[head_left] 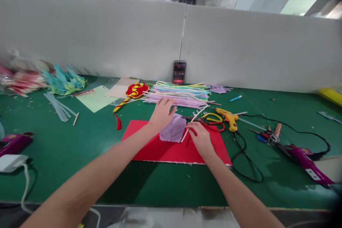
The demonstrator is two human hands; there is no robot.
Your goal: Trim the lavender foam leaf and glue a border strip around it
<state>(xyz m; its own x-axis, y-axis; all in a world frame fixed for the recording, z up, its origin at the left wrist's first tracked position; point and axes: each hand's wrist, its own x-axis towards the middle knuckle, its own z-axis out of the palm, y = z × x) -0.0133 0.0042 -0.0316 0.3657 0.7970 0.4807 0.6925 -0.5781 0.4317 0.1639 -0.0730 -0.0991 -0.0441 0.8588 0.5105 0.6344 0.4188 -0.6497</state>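
A lilac piece made of chenille stems (173,129) lies on a red board (160,154). My left hand (162,114) is at its upper left edge, fingers apart and bent over it; nothing shows in its grasp. To the right of the piece, my right hand (200,136) pinches a cream-white chenille stem (197,114), which slants from the lilac piece's lower right corner up past the board's far edge. Scissors with red and yellow handles (213,124) lie just beyond my right hand, partly on the board.
Behind the board lies a bundle of pastel chenille stems (181,94). A yellow glue gun (229,118) with a black cord is at the right, near keys (270,137) and a purple tool (307,164). A red and yellow fan-shaped ornament (136,90) sits left. A white partition (107,39) stands behind.
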